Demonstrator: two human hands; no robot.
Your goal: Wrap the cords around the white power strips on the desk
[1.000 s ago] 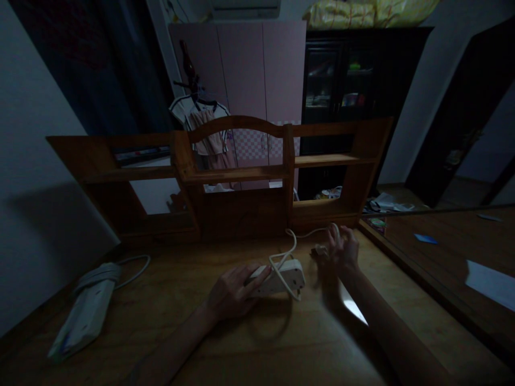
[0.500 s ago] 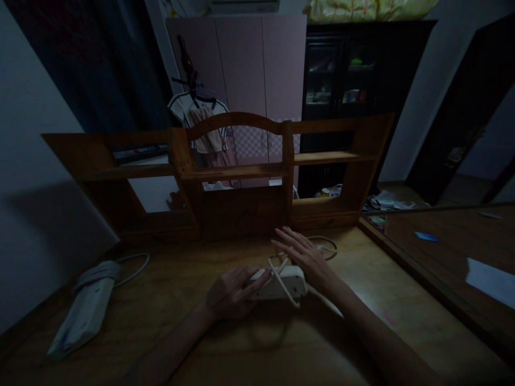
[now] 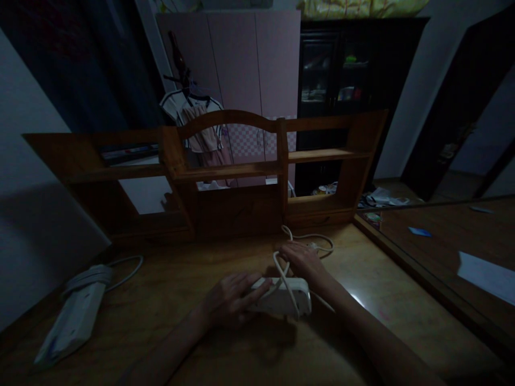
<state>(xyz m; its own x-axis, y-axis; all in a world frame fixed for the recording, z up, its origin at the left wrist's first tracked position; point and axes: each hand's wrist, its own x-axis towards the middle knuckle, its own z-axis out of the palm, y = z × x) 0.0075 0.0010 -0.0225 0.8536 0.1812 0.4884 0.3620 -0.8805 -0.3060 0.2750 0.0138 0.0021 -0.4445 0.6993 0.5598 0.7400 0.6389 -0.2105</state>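
My left hand [image 3: 235,297] is closed around the left end of a white power strip [image 3: 284,299], held just over the wooden desk. A white cord [image 3: 286,279] loops across the strip's right part. My right hand [image 3: 303,260] is behind the strip with its fingers curled at the cord, which sticks up past the fingers. The rest of the cord lies beyond the hand on the desk, with what looks like its plug [image 3: 313,246] there. Part of the cord is hidden by my right hand and forearm.
A second white power strip [image 3: 74,316], its cord wound around one end, lies on the desk [image 3: 169,284] at left. A wooden shelf unit [image 3: 237,171] stands along the back. At right, beyond a raised edge, lie a white paper [image 3: 488,276] and a blue card [image 3: 419,231].
My right hand has gone from stretched fingers to curled fingers on the cord. The cord now rises in a loop beyond it. The strip has tilted slightly and sits a little lower in view.
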